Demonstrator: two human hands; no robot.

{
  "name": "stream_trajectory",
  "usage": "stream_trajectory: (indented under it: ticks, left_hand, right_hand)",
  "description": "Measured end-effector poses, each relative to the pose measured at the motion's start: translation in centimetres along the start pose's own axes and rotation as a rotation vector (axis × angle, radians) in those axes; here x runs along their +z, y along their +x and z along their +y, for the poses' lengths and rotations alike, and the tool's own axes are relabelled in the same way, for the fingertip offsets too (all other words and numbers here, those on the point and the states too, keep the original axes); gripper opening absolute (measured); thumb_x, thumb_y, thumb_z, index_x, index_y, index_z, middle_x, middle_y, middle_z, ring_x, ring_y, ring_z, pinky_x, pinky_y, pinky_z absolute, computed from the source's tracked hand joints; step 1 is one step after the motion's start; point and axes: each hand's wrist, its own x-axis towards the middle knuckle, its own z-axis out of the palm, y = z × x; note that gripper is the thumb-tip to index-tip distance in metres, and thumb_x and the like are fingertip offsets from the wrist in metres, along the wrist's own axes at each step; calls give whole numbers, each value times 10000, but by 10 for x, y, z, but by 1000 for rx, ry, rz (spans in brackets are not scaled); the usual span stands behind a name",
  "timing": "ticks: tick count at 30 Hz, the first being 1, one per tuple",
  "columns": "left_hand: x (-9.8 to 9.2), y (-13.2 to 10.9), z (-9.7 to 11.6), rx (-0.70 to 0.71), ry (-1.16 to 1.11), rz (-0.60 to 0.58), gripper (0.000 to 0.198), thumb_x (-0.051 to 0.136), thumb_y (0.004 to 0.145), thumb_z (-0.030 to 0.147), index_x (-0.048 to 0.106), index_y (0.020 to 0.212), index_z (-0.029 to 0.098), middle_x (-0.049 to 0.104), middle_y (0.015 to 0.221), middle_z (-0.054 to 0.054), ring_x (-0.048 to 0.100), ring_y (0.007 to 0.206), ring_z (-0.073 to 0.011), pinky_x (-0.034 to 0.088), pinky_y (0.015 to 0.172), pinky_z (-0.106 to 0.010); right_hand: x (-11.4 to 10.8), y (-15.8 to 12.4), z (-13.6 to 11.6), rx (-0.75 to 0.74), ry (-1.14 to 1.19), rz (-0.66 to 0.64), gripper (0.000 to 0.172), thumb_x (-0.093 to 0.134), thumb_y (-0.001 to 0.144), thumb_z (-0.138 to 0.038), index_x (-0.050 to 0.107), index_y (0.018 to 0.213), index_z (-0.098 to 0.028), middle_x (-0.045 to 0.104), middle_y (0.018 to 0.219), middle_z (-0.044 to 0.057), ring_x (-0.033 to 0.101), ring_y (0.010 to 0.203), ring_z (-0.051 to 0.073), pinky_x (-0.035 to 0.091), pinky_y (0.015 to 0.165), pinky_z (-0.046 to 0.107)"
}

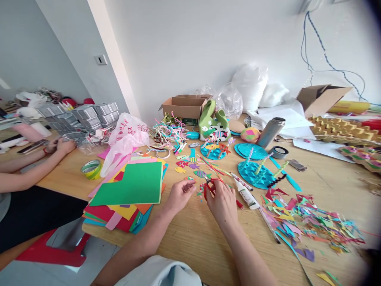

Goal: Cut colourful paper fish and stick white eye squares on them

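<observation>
My right hand holds a pair of red-handled scissors, its fingers through the loops and the blades pointing away from me. Facing it, my left hand has its fingers pinched together. A small orange and teal scrap shows at the left fingertips; whether they grip it I cannot tell. Just beyond the blades lies a striped paper fish. Farther off are a yellow fish, a red fish and a purple fish. Tiny paper bits lie between my hands.
Coloured paper is stacked at left, near yellow tape. A glue bottle, blue painted discs and a steel flask stand or lie right of centre. Paper scraps cover the right side. Another person's hands rest at far left.
</observation>
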Motion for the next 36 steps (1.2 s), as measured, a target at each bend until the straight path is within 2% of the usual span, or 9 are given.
stream_trajectory:
  ticks: [3,6,12,18,21,24,27,30,36]
  left_hand:
    - [0,-1,2,8,-32,4,337,669,775,392,716,1012,158,725,899,-91,636,769,-170,484,661,-247]
    - [-7,3,10,121,-4,66,298,641,803,386,706,990,163,709,938,-95,636,803,-179,494,708,-267]
    - [-23,13,33,442,384,97,125,648,794,246,722,889,211,694,885,-69,603,874,-206,466,826,-317]
    - [-27,13,35,492,689,11,118,608,817,197,712,770,227,706,812,-53,594,862,-221,432,831,-345]
    - [-27,12,32,501,674,-53,116,620,793,180,708,731,223,714,797,-52,609,818,-210,435,790,-327]
    - [-24,11,28,387,541,-84,112,623,777,202,703,698,205,708,747,-50,630,739,-191,452,708,-290]
    - [-19,7,24,244,379,-54,116,625,772,252,704,715,188,710,736,-52,636,685,-180,463,650,-265]
    - [-12,-1,19,176,294,-66,138,632,776,289,714,740,184,717,741,-56,639,673,-179,470,641,-259]
    - [20,-35,4,269,453,-277,177,566,843,216,720,756,205,720,798,-56,646,780,-182,465,744,-266]
  right_hand:
    - [-6,1,-7,-23,-95,-16,128,503,898,-292,550,930,-178,670,883,77,583,869,244,323,755,325]
    - [-13,2,-15,-63,-211,-62,134,531,892,-289,573,932,-168,663,913,99,564,902,263,311,767,340]
    - [-20,3,-28,-135,-276,-124,98,548,877,-220,603,941,-171,660,875,89,555,879,264,291,746,350]
    - [-28,-1,-34,-135,-306,-225,65,549,864,-186,612,876,-174,682,851,98,584,844,257,284,724,350]
    - [-38,-6,-38,-130,-306,-306,77,543,872,-192,615,886,-172,698,839,98,611,827,255,291,711,348]
    - [-52,-16,-39,-106,-275,-366,88,558,875,-233,619,895,-173,711,838,94,634,840,252,305,714,343]
    - [-66,-34,-27,-73,-221,-381,101,596,847,-249,619,919,-182,720,860,81,649,871,245,330,747,340]
    - [-77,-59,2,-12,-174,-327,106,601,838,-263,598,918,-193,719,889,63,656,865,234,356,750,332]
    - [-84,-115,62,149,-189,-234,136,564,849,-320,561,927,-209,695,853,52,644,811,249,391,724,344]
